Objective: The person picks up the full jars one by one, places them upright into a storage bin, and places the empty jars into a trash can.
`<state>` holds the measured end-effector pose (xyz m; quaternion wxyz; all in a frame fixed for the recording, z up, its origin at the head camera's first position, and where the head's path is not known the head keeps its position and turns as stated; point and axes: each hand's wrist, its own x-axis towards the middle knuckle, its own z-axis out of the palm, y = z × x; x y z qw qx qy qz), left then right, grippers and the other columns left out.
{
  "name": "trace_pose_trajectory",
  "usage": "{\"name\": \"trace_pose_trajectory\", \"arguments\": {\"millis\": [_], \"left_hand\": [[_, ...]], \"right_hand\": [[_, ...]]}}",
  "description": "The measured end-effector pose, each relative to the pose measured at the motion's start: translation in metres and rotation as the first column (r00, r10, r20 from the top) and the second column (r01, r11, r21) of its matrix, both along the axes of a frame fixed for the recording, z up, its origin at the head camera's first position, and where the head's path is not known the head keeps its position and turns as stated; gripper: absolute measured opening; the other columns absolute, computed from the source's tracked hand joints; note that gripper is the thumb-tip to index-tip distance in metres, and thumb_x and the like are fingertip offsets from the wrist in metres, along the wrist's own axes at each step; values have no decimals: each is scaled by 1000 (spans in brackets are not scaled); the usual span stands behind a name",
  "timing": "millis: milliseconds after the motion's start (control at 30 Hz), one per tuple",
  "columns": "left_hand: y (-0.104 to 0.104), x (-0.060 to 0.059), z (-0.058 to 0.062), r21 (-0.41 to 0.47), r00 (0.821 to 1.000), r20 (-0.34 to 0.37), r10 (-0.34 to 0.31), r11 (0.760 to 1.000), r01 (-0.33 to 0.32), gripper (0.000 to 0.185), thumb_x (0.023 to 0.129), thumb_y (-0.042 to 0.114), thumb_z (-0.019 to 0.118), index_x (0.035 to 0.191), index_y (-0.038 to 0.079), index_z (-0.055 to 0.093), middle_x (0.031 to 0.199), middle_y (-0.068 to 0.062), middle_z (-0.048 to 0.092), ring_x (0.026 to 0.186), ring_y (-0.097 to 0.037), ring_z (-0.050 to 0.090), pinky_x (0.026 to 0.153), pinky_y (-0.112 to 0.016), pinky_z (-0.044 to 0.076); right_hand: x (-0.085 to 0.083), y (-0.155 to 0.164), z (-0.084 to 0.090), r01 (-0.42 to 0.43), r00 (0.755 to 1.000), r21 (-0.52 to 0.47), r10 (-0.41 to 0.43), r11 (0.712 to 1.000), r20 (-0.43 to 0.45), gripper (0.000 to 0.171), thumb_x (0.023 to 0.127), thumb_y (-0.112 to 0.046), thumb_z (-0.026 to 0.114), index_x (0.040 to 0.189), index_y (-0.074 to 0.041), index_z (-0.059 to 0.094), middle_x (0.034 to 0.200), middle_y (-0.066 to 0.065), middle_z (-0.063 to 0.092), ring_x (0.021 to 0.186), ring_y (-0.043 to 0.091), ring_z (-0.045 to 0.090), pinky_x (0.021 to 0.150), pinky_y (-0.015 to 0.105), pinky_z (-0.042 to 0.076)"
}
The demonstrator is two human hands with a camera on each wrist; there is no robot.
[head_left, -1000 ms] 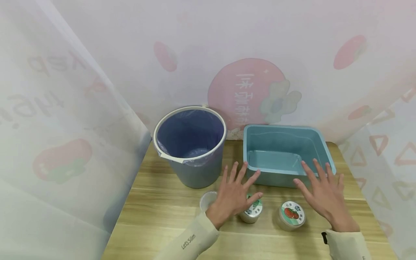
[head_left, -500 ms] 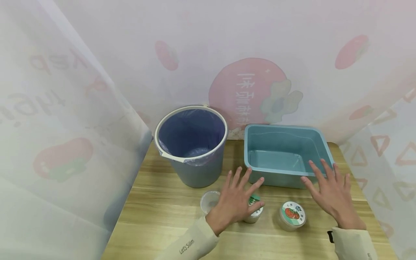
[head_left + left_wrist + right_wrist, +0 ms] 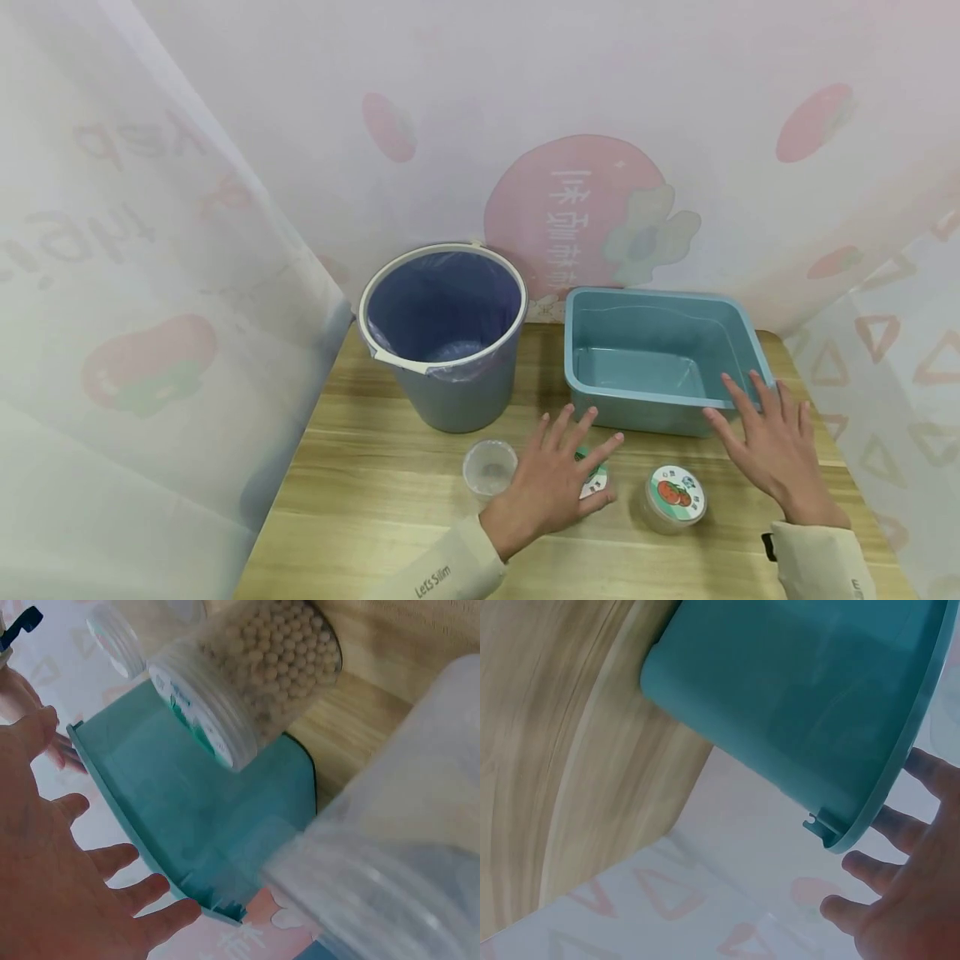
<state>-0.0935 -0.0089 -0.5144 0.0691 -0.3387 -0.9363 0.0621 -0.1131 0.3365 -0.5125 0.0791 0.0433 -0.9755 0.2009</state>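
Note:
My left hand point(image 3: 547, 487) hovers with spread fingers over a lidded jar point(image 3: 596, 479) with a green label, hiding part of it. In the left wrist view this jar point(image 3: 274, 664) holds small round beige balls. Just left of the hand stands a clear jar point(image 3: 487, 468), its mouth facing up. My right hand point(image 3: 776, 454), fingers apart and holding nothing, is over the front right corner of a teal basin point(image 3: 637, 412); the right wrist view shows its fingers point(image 3: 870, 870) by the rim. Between the hands sits another lidded jar point(image 3: 675, 496) with a tomato label.
A blue-grey bucket point(image 3: 461, 400) with a white rim and a clear liner stands at the back left, beside the basin. All stand on a wooden table point(image 3: 360, 508). Printed white curtains point(image 3: 420, 192) enclose the back and sides.
My left hand has drawn back toward me and slightly right, uncovering more of the clear jar. My right hand has shifted a little right. The jars, bucket and basin stay put.

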Motion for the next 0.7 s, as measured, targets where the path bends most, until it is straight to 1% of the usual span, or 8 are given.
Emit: {"name": "trace_pose_trajectory", "arguments": {"millis": [100, 233, 467, 700], "left_hand": [[1, 3, -6, 7, 1000, -19, -18, 1000, 19, 74, 108, 78, 37, 173, 46, 25, 180, -4, 31, 163, -33, 37, 128, -53, 42], [3, 6, -12, -9, 999, -31, -31, 999, 31, 75, 107, 78, 39, 173, 46, 26, 179, -4, 32, 163, -32, 37, 127, -53, 43], [3, 9, -20, -46, 998, -51, -41, 998, 39, 76, 104, 81, 42, 171, 46, 29, 177, -3, 35, 162, -32, 38, 125, -51, 45], [5, 8, -29, -93, 999, -28, -33, 995, 30, 79, 104, 83, 40, 172, 47, 24, 178, -2, 32, 162, -30, 38, 125, -49, 46]], "right_hand": [[-1, 2, 0, -1, 1000, -4, 1, 1000, 4, 72, 113, -52, 50, 172, -15, 32, 173, 36, 22, 160, 66, 7, 124, 86, -3], [-3, 6, 0, 0, 1000, -9, 1, 1000, 6, 72, 114, -51, 49, 172, -14, 31, 174, 36, 19, 160, 67, 6, 124, 85, -3], [-6, 12, -3, -7, 1000, -11, 7, 1000, -13, 72, 113, -50, 51, 172, -13, 32, 174, 37, 20, 159, 67, 7, 122, 87, 1], [-10, 15, -11, -40, 999, -18, 40, 999, -31, 69, 114, -47, 51, 170, -9, 35, 172, 40, 22, 159, 68, 6, 124, 85, 4]]}}
